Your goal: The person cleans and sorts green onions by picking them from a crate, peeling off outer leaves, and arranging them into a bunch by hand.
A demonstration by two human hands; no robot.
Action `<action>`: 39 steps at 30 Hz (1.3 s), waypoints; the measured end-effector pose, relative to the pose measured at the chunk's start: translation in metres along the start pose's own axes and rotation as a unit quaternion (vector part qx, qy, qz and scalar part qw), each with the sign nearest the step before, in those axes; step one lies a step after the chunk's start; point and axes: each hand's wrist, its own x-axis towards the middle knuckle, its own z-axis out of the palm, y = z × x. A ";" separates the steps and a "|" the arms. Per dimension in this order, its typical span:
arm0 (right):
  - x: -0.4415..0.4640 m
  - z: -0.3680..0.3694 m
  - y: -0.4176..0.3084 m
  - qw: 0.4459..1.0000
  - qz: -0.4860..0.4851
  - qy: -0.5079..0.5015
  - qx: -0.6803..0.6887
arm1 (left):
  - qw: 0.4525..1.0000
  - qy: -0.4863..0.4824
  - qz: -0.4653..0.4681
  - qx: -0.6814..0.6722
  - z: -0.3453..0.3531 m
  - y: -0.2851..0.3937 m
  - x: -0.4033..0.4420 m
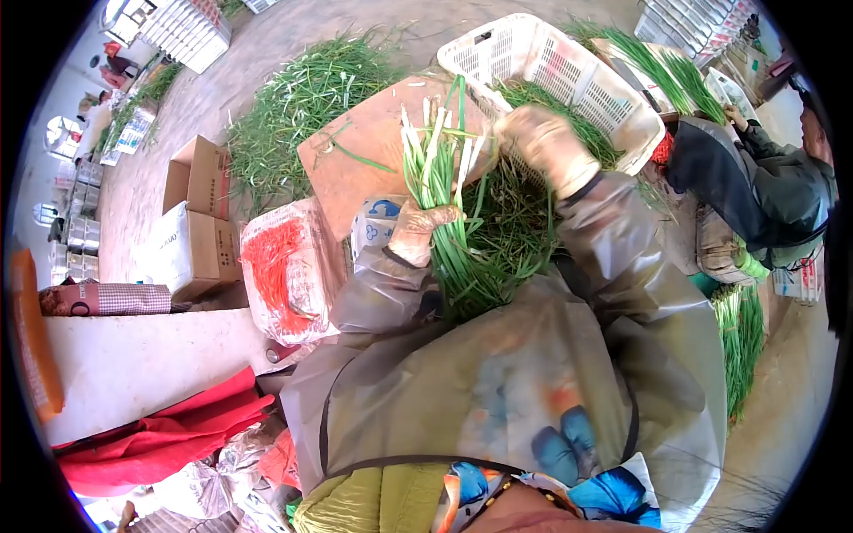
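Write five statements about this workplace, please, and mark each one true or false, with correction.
1. The left hand holds a bunch of green stalks. True.
2. The bunch's white ends point toward the person's body. False: they point away, over the brown board.
3. Red strings lie on a sack. True.
4. The right hand lies on the red strings. False: it appears near the white slotted crate.
5. The crate has no lid on. True.

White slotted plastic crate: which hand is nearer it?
Right: the right hand is close to the crate; the left hand grips green stalks farther off, to the left.
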 end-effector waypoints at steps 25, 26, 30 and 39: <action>0.028 0.015 0.025 0.958 -0.072 -0.093 -0.261 | 0.972 -0.149 -0.130 -0.127 -0.002 0.008 -0.009; 0.028 0.009 0.017 0.955 -0.001 -0.134 -0.265 | 0.977 -0.108 -0.146 -0.109 -0.013 0.002 -0.008; 0.018 0.009 -0.017 0.883 0.060 -0.150 -0.441 | 0.988 -0.025 -0.140 -0.063 -0.009 0.003 -0.016; 0.060 -0.080 0.000 0.946 -0.096 0.014 -0.308 | 0.984 -0.096 -0.148 -0.008 0.002 0.004 -0.026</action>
